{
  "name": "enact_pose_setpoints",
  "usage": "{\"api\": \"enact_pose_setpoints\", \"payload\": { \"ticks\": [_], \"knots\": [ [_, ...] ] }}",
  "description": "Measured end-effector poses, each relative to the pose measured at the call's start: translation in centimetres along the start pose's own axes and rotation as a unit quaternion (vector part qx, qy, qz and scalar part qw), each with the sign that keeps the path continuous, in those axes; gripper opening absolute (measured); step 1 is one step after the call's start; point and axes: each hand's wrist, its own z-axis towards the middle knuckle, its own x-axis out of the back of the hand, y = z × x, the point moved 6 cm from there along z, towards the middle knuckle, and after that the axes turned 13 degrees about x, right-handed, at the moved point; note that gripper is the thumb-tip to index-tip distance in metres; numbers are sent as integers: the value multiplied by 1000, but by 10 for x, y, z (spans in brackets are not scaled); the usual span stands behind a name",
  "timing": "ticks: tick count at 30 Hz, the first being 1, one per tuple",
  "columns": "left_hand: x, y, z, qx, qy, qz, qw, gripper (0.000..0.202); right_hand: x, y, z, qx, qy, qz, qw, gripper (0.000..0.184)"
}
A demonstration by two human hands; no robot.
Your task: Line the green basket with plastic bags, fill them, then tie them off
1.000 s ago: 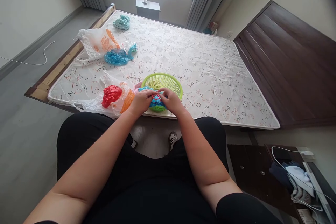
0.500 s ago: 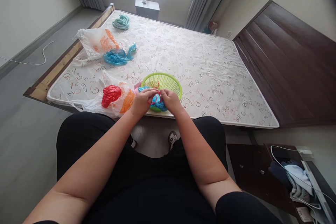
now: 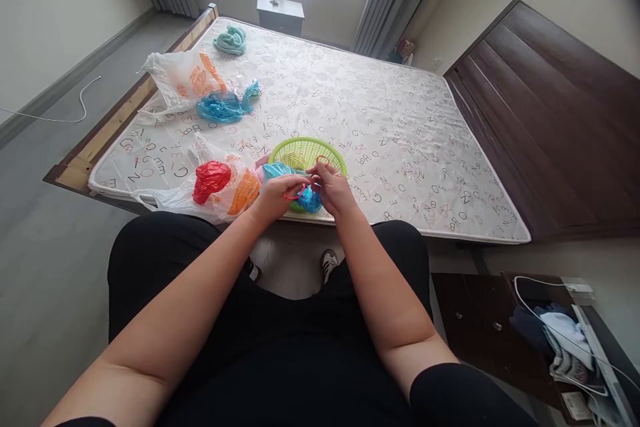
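Observation:
My left hand [image 3: 278, 193] and my right hand [image 3: 334, 188] meet over the near side of a green plastic basket [image 3: 341, 159]. A thin red string [image 3: 293, 197] is pinched between their fingertips, with one loop by the left fingers and another above the right fingers. Just beneath, a blue plastic bag [image 3: 311, 201] shows below the hands, partly hidden by them. Its paler blue part [image 3: 278, 171] bulges out behind my left hand, against the basket. Left of that lies a white plastic bag [image 3: 200, 146] with orange print, and a crumpled red bag [image 3: 212, 180] on it.
The basket and bags are on a letter-printed mattress [image 3: 400, 140]. Farther left lie another white bag [image 3: 170, 73], a blue bag [image 3: 220, 107] and a coiled teal cloth [image 3: 231, 41]. A dark headboard [image 3: 540, 127] rises on the right, a nightstand [image 3: 475, 320] below it.
My right hand has shifted slightly right and turned, drawing up a red loop. The blue bag sits lower under the hands, and more of its pale part shows behind my left hand.

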Motion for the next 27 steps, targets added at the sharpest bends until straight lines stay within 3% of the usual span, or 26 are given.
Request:
{"api": "enact_pose_setpoints", "payload": {
  "ticks": [7, 11, 18, 24, 27],
  "knots": [
    [30, -15, 6, 101, 147, 31, 984, 24, 29, -11, 5, -34, 177, 159, 971, 33],
    [38, -30, 9, 185, 165, -96, 964, 25, 43, -18, 4, -49, 249, 201, 946, 29],
    [56, -38, 12, 236, 217, -305, 897, 24, 66, -26, 6, -43, 301, 238, 922, 26],
    [64, -44, 8, 274, 267, -437, 814, 20, 68, -28, 7, -34, 306, 232, 922, 25],
    [65, -49, 7, 280, 269, -476, 789, 19, 66, -26, 7, -36, 306, 223, 925, 26]
  ]
}}
